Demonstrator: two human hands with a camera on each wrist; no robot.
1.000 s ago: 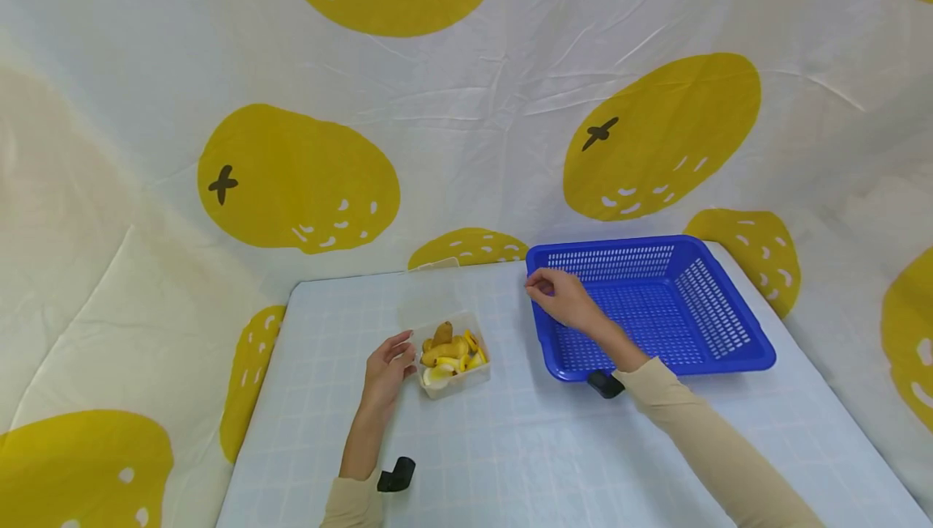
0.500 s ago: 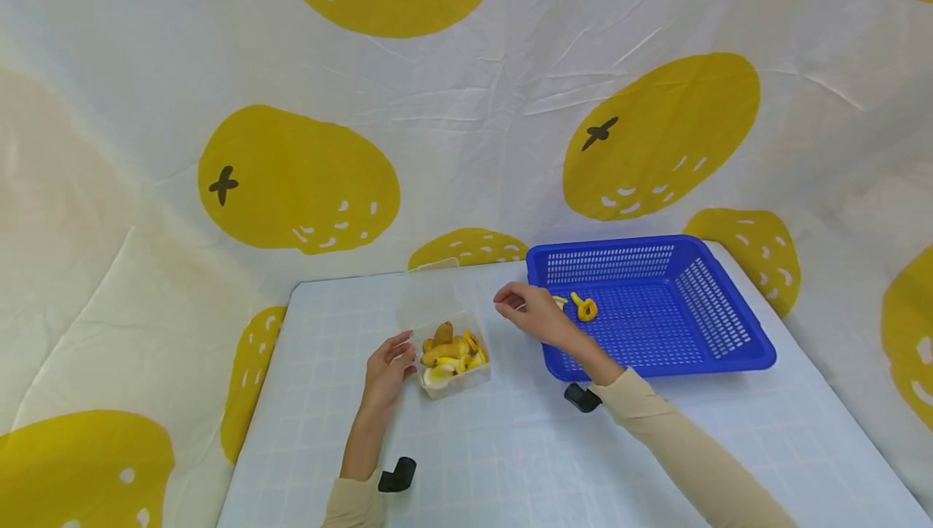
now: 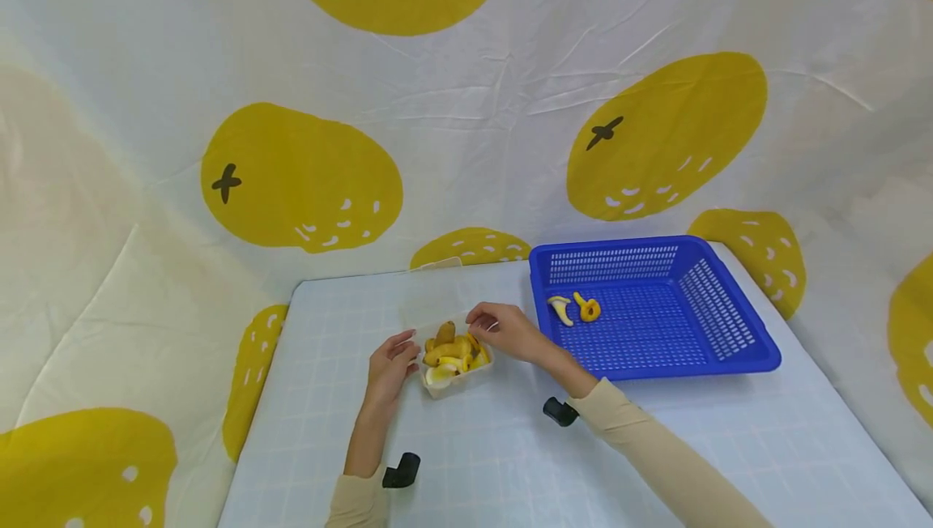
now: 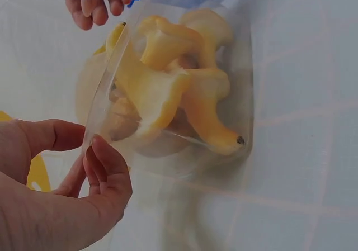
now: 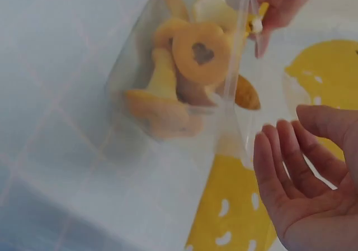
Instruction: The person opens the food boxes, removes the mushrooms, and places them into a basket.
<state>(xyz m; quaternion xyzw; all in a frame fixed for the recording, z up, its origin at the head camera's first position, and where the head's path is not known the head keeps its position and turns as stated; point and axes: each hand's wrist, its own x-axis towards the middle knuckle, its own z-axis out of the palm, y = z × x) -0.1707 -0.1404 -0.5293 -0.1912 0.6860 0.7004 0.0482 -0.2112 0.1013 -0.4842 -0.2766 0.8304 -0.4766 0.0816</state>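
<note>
A clear plastic container (image 3: 457, 385) stands left of centre on the table, filled with yellow and tan mushroom-shaped pieces (image 4: 151, 94). My left hand (image 3: 389, 370) pinches the container's left rim between thumb and fingers. At the opposite rim is my right hand (image 3: 510, 332), fingers relaxed and slightly bent, holding nothing; the right wrist view shows its fingertips just off the container wall. One piece with a heart-shaped hole (image 5: 215, 66) shows through the wall. Inside the blue basket (image 3: 656, 371) lie a pale mushroom-shaped piece (image 3: 561, 311) and a yellow looped piece (image 3: 589, 312).
The container's clear lid (image 3: 430, 295) is folded back towards the rear edge of the table. A pale checked cloth (image 3: 496, 447) covers the table. Behind hangs a white curtain (image 3: 481, 131) printed with large yellow fruit. The basket fills the table's back right.
My right hand has moved left and down from the basket's left side to the container's right rim. Two pieces in the basket have come into view. The left hand stays at the container.
</note>
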